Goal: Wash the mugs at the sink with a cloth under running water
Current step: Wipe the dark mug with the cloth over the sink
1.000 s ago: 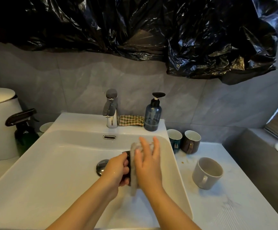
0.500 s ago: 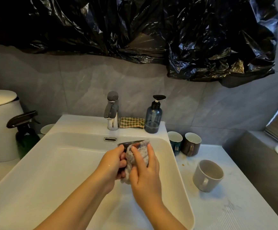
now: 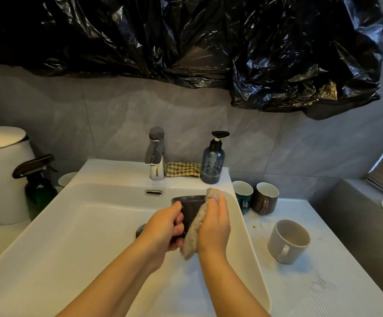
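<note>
Slid shaggy beige cloth (image 3: 194,232) from the front to the right flank of the smooth dark mug (image 3: 190,209) since half a second ago; held above glossy white rectangular sink (image 3: 76,225), near its right wall; left hand (image 3: 163,227) curled round mug's left side; right hand (image 3: 213,225) cupped, gripping cloth against it; long axis upright, mouth up, tipped slightly far.
</note>
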The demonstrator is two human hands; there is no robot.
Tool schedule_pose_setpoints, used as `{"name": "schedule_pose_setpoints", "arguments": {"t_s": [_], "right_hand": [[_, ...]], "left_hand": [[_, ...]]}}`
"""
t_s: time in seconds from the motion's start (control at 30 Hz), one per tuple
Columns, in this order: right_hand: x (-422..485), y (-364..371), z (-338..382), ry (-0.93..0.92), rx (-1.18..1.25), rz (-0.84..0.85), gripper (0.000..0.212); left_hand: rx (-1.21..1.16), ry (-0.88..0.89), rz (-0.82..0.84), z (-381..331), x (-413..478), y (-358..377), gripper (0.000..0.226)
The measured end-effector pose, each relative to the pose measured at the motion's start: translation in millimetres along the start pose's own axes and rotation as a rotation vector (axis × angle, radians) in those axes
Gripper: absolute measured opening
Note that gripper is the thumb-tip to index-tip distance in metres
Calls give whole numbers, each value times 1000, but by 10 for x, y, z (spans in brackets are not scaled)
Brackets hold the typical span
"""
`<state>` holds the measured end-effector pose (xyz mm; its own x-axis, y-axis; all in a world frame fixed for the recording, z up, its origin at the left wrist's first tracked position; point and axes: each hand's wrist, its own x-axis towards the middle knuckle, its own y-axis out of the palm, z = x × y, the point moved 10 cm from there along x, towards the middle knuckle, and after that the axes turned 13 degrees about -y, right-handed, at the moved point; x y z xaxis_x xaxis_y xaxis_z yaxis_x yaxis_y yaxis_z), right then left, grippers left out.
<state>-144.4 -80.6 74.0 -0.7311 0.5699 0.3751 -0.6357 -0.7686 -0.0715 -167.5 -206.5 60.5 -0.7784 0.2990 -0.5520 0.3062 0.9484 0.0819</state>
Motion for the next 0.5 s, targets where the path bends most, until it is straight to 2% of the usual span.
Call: {"name": "schedule_pose_setpoints", "arguments": {"t_s": [0.07,0.13,0.17,0.2,0.27,0.3,0.33,0.43,0.5], "right_hand": [[-125,113,223,-219,-282,93,72],[-279,244,298,-412,-448,223,64],[-249,237,282,-402,-421,261,61],[-149,166,224,-310,-303,239,62],[60,-34,-73,32,46,101,61],[68,-73,-161,149,141,57,53],[46,-68,-122,144,135,55,48],[-229,201,187,-231,-193,264,59],[-333,289,146,-262,-235,331,56]], "left_hand": [[-56,5,29,-41,0,16,47],[-101,11,70,-72,-12,35,47],[-93,15,79,-69,-20,40,46],[-70,13,79,-51,-31,38,46],[-36,0,66,-3,-59,26,46],[-31,2,58,5,-65,16,46],[-37,4,50,-3,-68,4,47],[-96,-2,35,-29,-39,-44,46],[-61,3,30,0,-35,-45,45]]}}
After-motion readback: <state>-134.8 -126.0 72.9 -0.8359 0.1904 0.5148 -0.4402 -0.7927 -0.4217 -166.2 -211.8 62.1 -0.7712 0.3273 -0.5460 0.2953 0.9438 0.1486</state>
